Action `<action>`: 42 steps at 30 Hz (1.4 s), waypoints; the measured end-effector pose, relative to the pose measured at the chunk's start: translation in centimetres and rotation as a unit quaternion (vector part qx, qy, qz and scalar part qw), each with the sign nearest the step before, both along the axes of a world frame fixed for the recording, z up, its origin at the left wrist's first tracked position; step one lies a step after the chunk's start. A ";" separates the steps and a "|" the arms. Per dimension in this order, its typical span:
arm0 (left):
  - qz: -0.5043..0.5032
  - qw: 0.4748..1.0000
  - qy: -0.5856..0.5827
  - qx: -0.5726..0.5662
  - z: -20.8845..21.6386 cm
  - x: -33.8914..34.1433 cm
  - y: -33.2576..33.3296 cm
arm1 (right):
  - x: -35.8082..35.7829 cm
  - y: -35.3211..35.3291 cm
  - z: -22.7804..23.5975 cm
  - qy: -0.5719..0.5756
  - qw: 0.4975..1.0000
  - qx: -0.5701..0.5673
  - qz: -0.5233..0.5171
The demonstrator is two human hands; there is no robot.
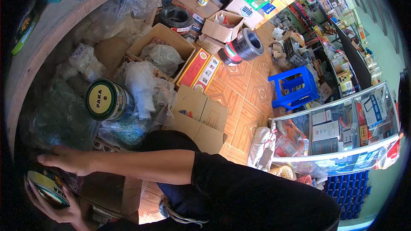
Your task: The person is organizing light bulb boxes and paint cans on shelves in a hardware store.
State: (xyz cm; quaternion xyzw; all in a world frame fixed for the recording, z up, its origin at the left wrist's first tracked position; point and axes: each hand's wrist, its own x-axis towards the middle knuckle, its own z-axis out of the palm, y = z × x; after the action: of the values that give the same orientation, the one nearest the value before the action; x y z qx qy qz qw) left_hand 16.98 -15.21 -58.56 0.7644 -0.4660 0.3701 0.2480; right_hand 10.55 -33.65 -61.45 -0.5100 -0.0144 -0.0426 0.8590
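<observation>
At the lower left, a dark can with a yellow-and-white label (46, 185), apparently a paint can, is tilted between my two hands. My left hand (60, 208) is closed round its lower side, with the fingers spread along the label. Reaching across from the right, my right hand (70, 161) grips the can's upper end; most of its fingers are hidden. A similar can with a yellow lid and green rim (99, 99) lies tipped among clear plastic bags (147, 87), just beyond my right forearm.
Cardboard boxes (192, 119) and coils of black pipe or cable (246, 45) crowd the tiled floor (233, 85). A blue plastic stool (293, 86) stands right of them, near a glass display case (334, 128). A wooden shelf edge (55, 30) curves along the left.
</observation>
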 end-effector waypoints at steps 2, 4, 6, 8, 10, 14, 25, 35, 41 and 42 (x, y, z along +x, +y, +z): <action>-0.021 1.000 0.016 0.016 0.5 -0.1 -0.4 | 1.0 0.4 -2.8 -0.073 0.985 -0.140 -0.066; -0.032 0.998 0.020 0.040 1.3 1.0 0.2 | 2.0 1.3 -4.7 -0.149 0.942 -0.271 -0.130; -0.070 0.995 0.065 0.031 -0.5 1.6 -0.8 | 1.7 0.5 -6.3 -0.169 0.834 -0.452 -0.269; -0.041 0.996 0.068 0.045 -0.2 1.0 -0.2 | 1.4 1.0 -4.4 -0.106 0.871 -0.416 -0.240; -0.020 0.995 0.095 0.030 0.4 0.3 -0.2 | 0.5 0.4 -0.4 0.051 0.915 -0.336 -0.216; -0.027 0.992 0.123 0.004 -0.4 -0.4 -1.8 | -0.1 -0.2 -0.4 0.050 0.874 -0.361 -0.322; -0.066 0.988 0.140 -0.013 1.5 -3.1 -2.8 | 0.6 -0.3 -2.1 0.003 0.997 0.043 -0.058; -0.038 0.997 0.074 -0.007 1.9 -1.1 -1.1 | -0.3 0.5 0.9 0.010 0.989 -0.106 -0.105; -0.064 0.994 0.084 -0.020 1.6 -1.9 -3.4 | -1.3 -0.9 1.3 0.002 0.899 -0.298 -0.320; -0.055 0.997 0.055 -0.019 2.3 -2.0 -3.0 | -1.4 -0.8 1.7 0.004 0.909 -0.294 -0.295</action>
State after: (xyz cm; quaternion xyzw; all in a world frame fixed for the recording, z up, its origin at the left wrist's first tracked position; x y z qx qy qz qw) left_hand 14.97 -18.22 -56.28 0.7520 -0.4860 0.3223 0.3073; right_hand 9.13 -34.42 -59.71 -0.7204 0.1282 -0.2864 0.6185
